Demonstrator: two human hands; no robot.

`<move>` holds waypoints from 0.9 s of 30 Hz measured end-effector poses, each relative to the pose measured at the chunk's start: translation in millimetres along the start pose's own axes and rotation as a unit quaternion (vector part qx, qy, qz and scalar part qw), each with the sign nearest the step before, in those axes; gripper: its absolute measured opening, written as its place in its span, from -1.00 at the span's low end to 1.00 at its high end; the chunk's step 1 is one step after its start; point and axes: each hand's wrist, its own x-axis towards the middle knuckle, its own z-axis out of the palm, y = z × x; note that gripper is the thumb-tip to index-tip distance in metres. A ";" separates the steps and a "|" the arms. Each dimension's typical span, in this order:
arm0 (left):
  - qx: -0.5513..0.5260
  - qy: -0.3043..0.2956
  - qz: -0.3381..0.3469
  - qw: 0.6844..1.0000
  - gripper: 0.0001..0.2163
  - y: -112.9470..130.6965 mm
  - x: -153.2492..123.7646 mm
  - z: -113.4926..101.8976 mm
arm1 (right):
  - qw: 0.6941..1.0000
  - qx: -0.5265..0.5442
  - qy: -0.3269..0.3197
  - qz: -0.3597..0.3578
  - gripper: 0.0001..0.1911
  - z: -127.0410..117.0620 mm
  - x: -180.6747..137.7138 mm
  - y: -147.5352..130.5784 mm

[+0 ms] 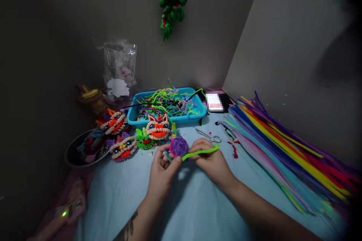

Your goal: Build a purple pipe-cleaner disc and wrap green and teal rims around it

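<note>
My left hand (162,165) pinches a round purple pipe-cleaner coil (179,146) from below, thumb and fingers closed on its edge. My right hand (207,158) is closed around a bright green pipe cleaner (202,152) that runs from the coil's underside out to the right past my fingers. Both hands hover just above the light blue tabletop (135,192), close together near its middle.
Several finished pipe-cleaner animal faces (157,126) lie just beyond my hands. A blue tray (195,116) of cut pieces stands behind them. Scissors (209,136) lie right of the coil. A long fan of coloured pipe cleaners (283,147) covers the right side. A dark bowl (70,154) sits left.
</note>
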 end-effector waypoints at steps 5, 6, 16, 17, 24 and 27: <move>-0.040 0.002 -0.041 0.998 -0.64 2.0 0.0 2.8 | 0.999 -0.030 -0.011 -0.036 -0.75 -1.2 -4.0 -4.7; -0.048 0.002 -0.053 0.997 -0.64 2.8 -0.3 3.5 | 0.997 -0.045 -0.017 -0.056 -0.73 -1.8 -5.3 -5.6; -0.070 -0.014 -0.037 0.997 -0.67 1.3 1.6 1.6 | 0.989 -0.060 -0.050 -0.122 -0.88 -2.3 -7.2 -2.0; -0.066 -0.014 -0.034 0.997 -0.67 0.5 1.9 1.0 | 0.991 -0.054 -0.045 -0.114 -0.89 -2.0 -6.2 -1.6; -0.027 -0.021 -0.012 0.999 -0.67 -6.8 3.2 -5.2 | 0.999 0.000 0.001 -0.041 -0.93 0.3 -0.7 1.8; -0.018 -0.022 -0.012 1.000 -0.68 -8.5 3.7 -6.3 | 0.999 0.033 0.000 0.003 -0.92 1.3 1.1 4.6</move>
